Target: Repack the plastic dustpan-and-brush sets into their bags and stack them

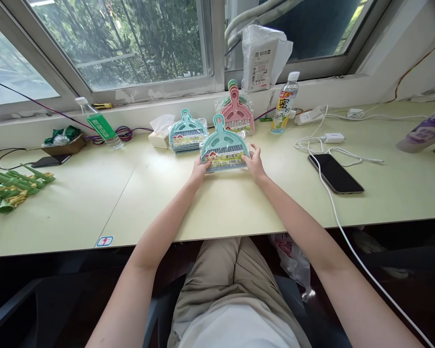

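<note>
Between my two hands is a mint-green mini dustpan and brush set (224, 142) in clear wrapping, held upright above the table with its handle pointing up. My left hand (200, 171) grips its lower left corner, thumb on the front. At the lower right edge my right hand (254, 163) pinches it, also thumb in front. Just behind to the left stands another wrapped mint-green dustpan set (187, 134), seemingly several deep. Pink dustpan sets (235, 111) with green ones behind them lean by the window wall, partly hidden by the held one.
On the right lie a phone (336, 174), a white cable (328, 193) and a power strip (310, 116). A drink bottle (285, 104) stands by the sill. Leftward are a tissue pack (160, 133), a tilted green-label bottle (100, 124) and green plastic pieces (10, 188).
</note>
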A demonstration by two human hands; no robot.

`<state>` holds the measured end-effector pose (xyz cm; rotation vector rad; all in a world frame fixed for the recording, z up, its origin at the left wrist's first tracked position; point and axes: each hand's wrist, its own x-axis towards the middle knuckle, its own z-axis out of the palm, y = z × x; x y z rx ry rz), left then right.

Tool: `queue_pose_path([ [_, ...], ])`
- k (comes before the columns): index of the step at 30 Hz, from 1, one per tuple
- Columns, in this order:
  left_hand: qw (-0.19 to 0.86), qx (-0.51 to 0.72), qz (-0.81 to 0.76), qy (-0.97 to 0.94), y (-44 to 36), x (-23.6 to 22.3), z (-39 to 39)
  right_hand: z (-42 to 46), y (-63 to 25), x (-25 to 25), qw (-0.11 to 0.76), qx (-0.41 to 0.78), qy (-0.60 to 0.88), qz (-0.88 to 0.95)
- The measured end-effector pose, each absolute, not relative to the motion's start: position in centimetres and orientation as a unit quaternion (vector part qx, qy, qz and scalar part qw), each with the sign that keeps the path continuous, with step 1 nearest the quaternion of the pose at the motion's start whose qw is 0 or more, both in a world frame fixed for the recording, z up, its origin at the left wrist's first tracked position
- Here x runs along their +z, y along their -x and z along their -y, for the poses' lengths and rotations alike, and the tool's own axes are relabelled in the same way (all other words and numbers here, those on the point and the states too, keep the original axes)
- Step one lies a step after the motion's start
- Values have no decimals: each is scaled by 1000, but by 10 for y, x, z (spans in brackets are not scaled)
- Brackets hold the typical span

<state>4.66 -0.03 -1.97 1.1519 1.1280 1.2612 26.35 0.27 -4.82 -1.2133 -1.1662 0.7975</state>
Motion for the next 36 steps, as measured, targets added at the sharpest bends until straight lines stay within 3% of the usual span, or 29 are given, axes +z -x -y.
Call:
queue_pose_path([
  [10,433,542,-487,-531,-25,-22,-12,-2,-258,-49,506,288,552,597],
  [18,259,511,-613,-545,7,-16,-20,-25,-220,-37,437,202,623,617],
  [36,178,509,-679,-497,39,-31,-41,-100,-141,-37,470,210,643,567],
])
